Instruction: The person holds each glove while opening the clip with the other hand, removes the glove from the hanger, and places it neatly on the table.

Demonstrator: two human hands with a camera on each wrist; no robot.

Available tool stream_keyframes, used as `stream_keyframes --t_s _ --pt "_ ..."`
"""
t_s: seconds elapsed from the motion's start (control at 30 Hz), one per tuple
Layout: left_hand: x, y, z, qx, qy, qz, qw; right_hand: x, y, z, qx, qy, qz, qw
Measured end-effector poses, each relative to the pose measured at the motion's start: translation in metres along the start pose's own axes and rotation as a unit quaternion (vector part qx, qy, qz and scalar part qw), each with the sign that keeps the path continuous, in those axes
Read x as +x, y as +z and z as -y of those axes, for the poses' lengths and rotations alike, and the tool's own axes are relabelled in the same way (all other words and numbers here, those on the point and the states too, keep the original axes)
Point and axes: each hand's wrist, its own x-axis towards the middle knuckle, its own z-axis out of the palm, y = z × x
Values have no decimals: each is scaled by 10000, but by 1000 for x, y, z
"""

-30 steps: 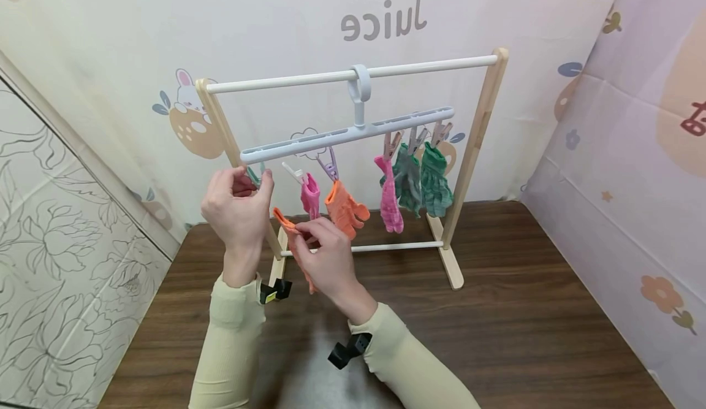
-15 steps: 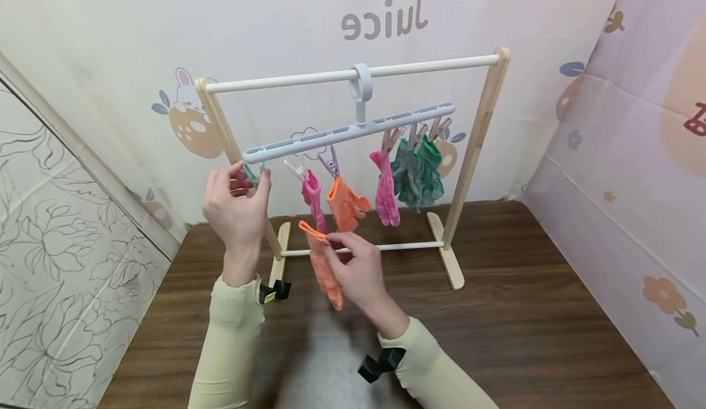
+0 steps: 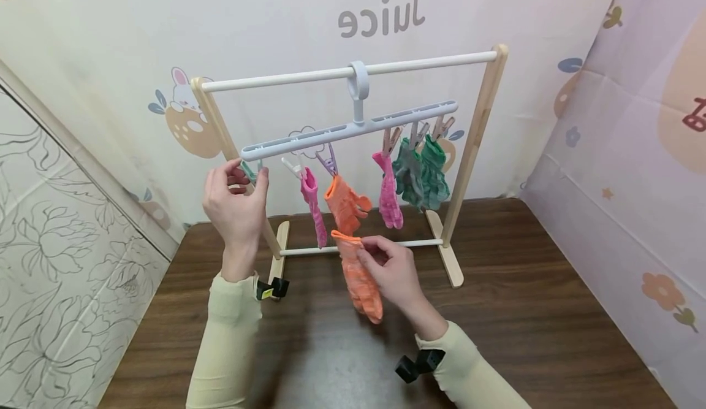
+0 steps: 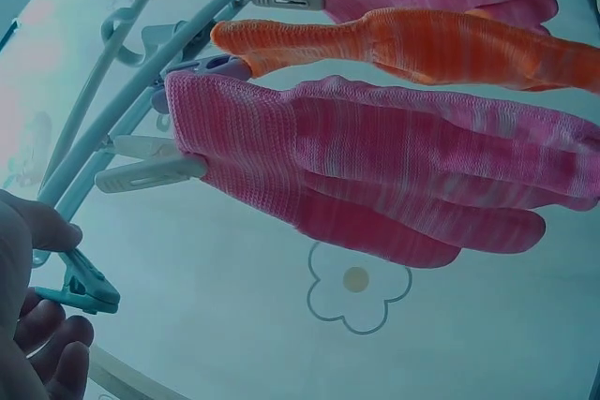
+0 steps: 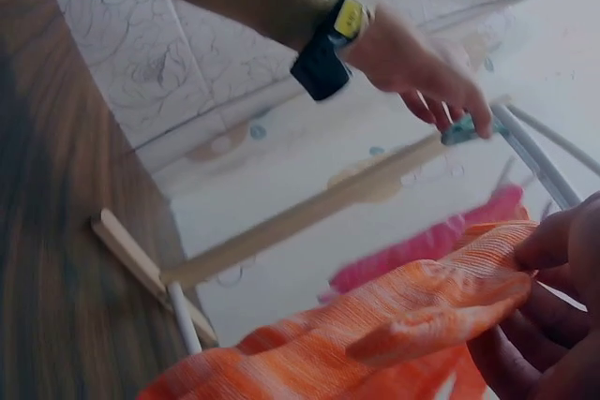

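Observation:
My left hand [image 3: 236, 203] pinches a teal clothespin [image 4: 89, 283] between thumb and fingers at the left end of the pale blue hanger [image 3: 309, 141]. No cloth is in that clothespin. My right hand [image 3: 393, 271] pinches the cuff of an orange knitted glove [image 3: 358, 277], which dangles fingers down in front of the rack. Behind it, a second orange glove [image 3: 344, 200] hangs from a purple clothespin [image 3: 328, 164]. A pink glove [image 4: 356, 156] hangs from a white clothespin [image 4: 150, 172] beside the left hand.
At the hanger's right, clothespins hold another pink glove [image 3: 389, 191], a grey-green glove [image 3: 409, 173] and a green glove [image 3: 434, 173]. The hanger hooks over the white top rail [image 3: 430, 64] of a wooden rack [image 3: 477, 133], standing on a dark wooden table [image 3: 524, 298].
My right hand has carried the orange glove rightward and slightly down, away from the left hand. My left hand stays at the teal clothespin. The hung gloves at right have swung a little.

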Motion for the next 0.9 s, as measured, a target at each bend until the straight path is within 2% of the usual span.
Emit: stream_keyframes --t_s 0.27,0.43,0.67,0.9 --pt "4 -2 4 191 185 212 9994 -4 -43 -23 -232 838 356 9956" --pt "5 -2 4 185 207 259 9993 -9 -74 -38 -34 1486 526 9875" --pt "7 -1 6 186 157 262 9994 -22 -106 -50 396 2242 852 9700" --pt "7 -2 8 208 143 273 9993 -40 -121 -63 981 2802 1006 9496"
